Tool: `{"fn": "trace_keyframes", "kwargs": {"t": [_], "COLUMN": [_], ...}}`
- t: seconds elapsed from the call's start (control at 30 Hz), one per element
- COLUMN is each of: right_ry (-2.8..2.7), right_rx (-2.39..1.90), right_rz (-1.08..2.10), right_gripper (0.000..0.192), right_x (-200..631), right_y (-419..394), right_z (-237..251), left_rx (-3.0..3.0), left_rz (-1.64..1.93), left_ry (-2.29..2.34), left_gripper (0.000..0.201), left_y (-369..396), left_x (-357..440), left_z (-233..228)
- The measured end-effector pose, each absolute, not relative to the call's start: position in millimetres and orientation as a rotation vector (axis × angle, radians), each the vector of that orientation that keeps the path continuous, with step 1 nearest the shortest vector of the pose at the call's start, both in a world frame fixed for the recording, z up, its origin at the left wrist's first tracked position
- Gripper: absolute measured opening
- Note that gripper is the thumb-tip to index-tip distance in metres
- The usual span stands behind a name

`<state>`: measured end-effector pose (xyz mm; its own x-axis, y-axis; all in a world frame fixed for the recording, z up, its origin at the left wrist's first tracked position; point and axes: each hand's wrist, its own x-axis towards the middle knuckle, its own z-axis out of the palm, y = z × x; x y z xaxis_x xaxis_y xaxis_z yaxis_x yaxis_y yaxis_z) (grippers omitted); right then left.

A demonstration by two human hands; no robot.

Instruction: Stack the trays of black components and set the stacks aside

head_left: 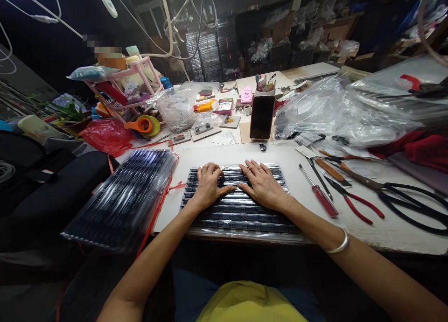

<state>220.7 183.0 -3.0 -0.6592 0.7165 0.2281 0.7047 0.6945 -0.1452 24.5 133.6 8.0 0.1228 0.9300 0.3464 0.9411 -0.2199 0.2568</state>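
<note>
**Inspector A:** Head view. Where are the hands?

**Inspector B:** Both lie flat on a black ribbed tray [241, 210] at the near edge of the white counter [392, 228]. Left hand [209, 184] and right hand [262, 184] sit side by side on its far half, fingers [250, 168] spread and pressing down; nothing is gripped.

**Inspector A:** Surroundings?

**Inspector B:** A wrapped stack of trays [126, 200] lies left, overhanging the counter. A red-handled screwdriver [320, 193], pliers [353, 203] and black scissors [413, 205] lie right. A phone [262, 117] stands upright beyond the tray.
</note>
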Motion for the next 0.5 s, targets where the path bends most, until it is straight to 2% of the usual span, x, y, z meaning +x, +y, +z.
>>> {"fn": "trace_keyframes", "kwargs": {"t": [0.1,0.23,0.5], "right_ry": [-2.620,-2.660,-2.691], "right_rx": [-1.067,-0.858,-0.942], "right_rz": [0.041,0.018,0.060], "right_gripper": [0.054,0.039,0.040], "right_x": [222,224,221], "right_y": [181,178,181], "right_z": [-1,1,0], "left_rx": [-2.353,-2.309,-2.289], "left_rz": [-0.585,-0.493,-0.555], "left_ry": [-1.832,-1.818,-1.948], "left_gripper": [0.028,0.030,0.035], "left_y": [126,116,115], "left_x": [27,27,25], "left_z": [9,6,4]}}
